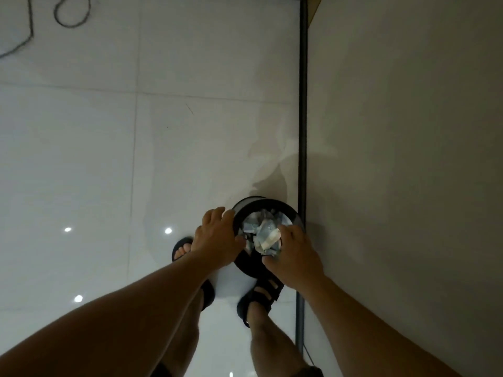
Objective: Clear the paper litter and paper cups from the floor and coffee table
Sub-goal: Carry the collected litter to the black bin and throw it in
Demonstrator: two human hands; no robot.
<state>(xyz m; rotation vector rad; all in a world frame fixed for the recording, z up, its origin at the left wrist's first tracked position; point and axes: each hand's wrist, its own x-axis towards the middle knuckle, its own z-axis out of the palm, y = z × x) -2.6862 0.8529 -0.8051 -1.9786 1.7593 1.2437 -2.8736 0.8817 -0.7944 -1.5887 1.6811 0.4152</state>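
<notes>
Both hands are working at the round black-rimmed pale waste bin (272, 204), sitting at 5 o'clock in the view.

The left hand (217, 238) is gripping the rim at the bin's 9 o'clock, fingers curling over the outside, thumb lying inside; the right hand (294, 254) is reaching in from 4 o'clock, fingertips lying on the crumpled pale paper litter (262, 232) filling the bin; whether it is pinching the paper, I cannot tell; black strapped sandals (261, 295) are standing at 6 and 8 o'clock on the glossy white tiled floor (109, 159); a dark skirting strip (302, 104) is edging the grey wall (408, 131) at 3 o'clock; a dark looped cable (72, 12) is lying at 11 o'clock.
</notes>
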